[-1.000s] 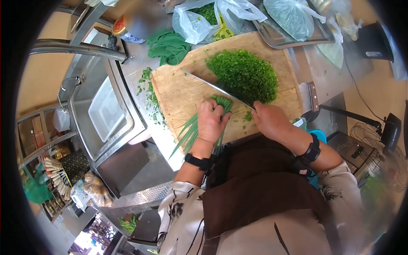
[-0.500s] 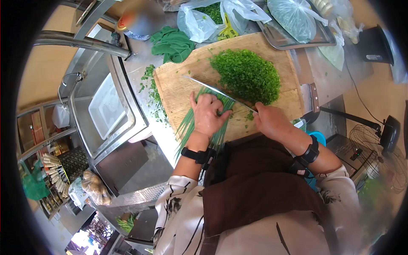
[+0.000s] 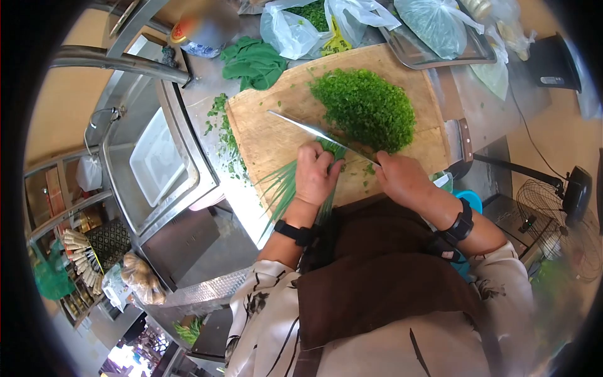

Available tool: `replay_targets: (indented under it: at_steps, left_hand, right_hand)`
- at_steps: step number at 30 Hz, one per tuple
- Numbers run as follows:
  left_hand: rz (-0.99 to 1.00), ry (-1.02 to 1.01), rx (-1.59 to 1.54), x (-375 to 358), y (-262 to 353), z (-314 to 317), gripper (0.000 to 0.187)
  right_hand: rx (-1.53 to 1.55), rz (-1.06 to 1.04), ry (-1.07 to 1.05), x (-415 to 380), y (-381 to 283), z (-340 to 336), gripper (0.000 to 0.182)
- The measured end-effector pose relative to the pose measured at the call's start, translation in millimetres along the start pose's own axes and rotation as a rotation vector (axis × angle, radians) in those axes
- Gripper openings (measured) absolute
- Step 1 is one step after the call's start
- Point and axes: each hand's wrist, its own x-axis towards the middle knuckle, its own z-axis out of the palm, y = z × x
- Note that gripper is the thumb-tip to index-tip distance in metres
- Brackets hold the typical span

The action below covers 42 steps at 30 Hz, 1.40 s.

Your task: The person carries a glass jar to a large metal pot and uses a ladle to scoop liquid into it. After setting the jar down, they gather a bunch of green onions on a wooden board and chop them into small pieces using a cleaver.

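- Fingers of left hand (image 3: 316,178) curl down, clamped on chives (image 3: 284,186).
- Right hand (image 3: 399,178) grips knife (image 3: 314,132), blade across board (image 3: 270,135), beside chopped pile (image 3: 367,107).

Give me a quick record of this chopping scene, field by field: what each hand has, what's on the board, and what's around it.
left hand: fingers curled, pressing down a bunch of green chives
right hand: gripping the knife, blade across the chive ends
cutting board: wooden, holds a pile of chopped greens
left of board: scattered green bits, sink with white tray
behind board: green cloth, plastic bags, metal tray
right of board: cleaver
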Motion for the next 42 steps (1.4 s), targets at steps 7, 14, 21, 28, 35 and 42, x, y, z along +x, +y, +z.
replay_targets:
  at_steps: [7,14,21,28,35,42]
  left_hand:
    - [-0.039,-0.149,0.048,10,-1,-5,0.023]
    - [-0.057,-0.157,0.017,10,-7,-1,0.021]
    - [-0.019,-0.101,0.042,8,-10,5,0.017]
    - [-0.075,-0.094,0.022,3,-11,6,0.018]
    - [-0.086,-0.102,-0.018,-3,-13,6,0.019]
    - [-0.078,-0.045,-0.015,-2,-14,9,0.024]
  right_hand:
    - [-0.060,-0.083,0.062,0,6,4,0.018]
    - [-0.166,-0.026,-0.027,-22,-4,-27,0.019]
    - [-0.235,-0.089,-0.066,-30,-11,-35,0.011]
    - [-0.188,-0.101,-0.045,30,-3,7,0.019]
    - [-0.230,-0.106,-0.007,-5,-9,-20,0.021]
    - [-0.337,-0.006,-0.190,-20,-22,-36,0.015]
